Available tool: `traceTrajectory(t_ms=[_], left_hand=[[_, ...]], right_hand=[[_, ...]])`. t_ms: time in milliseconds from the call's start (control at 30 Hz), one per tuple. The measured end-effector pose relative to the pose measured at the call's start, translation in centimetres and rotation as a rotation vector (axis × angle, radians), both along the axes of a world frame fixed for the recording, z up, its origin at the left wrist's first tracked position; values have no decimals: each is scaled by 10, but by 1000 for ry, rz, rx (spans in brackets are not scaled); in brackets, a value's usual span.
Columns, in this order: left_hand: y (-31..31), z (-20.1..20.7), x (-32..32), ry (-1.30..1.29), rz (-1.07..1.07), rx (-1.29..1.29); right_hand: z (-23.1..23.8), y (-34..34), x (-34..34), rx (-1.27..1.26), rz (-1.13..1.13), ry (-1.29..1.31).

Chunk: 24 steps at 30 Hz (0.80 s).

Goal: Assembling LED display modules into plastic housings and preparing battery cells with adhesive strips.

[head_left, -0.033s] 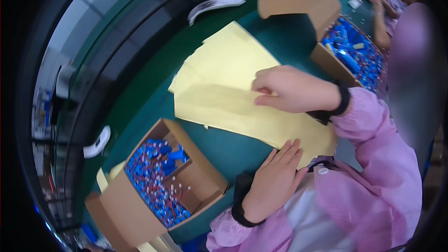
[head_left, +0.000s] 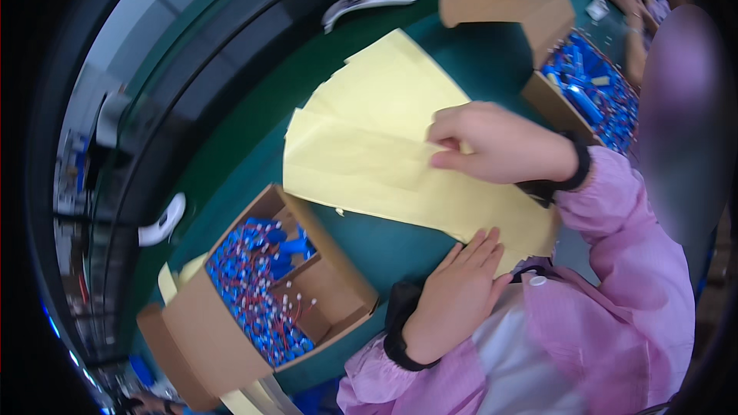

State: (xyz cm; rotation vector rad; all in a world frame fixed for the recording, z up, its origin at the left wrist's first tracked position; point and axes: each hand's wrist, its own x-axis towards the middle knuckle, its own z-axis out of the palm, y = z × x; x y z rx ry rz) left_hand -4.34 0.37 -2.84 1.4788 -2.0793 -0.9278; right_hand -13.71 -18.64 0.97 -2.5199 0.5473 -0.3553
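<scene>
The sheets [head_left: 361, 131] lie fanned across the middle of the frame, stepped edges toward the upper left; keeping those steps even would likely help separate them. At lower centre, the left hand [head_left: 459, 292] rests flat, fingers extended, on their lower edge; light, steady pressure there should stop skidding. Right of centre, the right hand [head_left: 500, 142] curls over them, thumb near forefinger (whether it pinches paper, I cannot tell); a soft touch should avoid creases.

At lower left, the piled blue packs [head_left: 250, 277] hide much of the box [head_left: 334, 250] floor. The right palm is out of sight. At upper right, another box [head_left: 557, 111] has blurred contents, and a co-worker's arm [head_left: 635, 50] shows only partly.
</scene>
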Motion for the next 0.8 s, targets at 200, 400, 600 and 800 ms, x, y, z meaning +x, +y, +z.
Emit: traceTrajectory(t_ms=[200,400,600,800], left_hand=[[8,-13,4,47,48,-14],[25,-31,-4,51,9,-70],[24,16,10,323,162,73],[56,46,21,999,624,-263]], right_hand=[[39,7,0,193,96,50],[42,-5,-18,495,-202,-319],[81,-26,-61,717,-414,-883],[77,31,-16,811,-233,-852]])
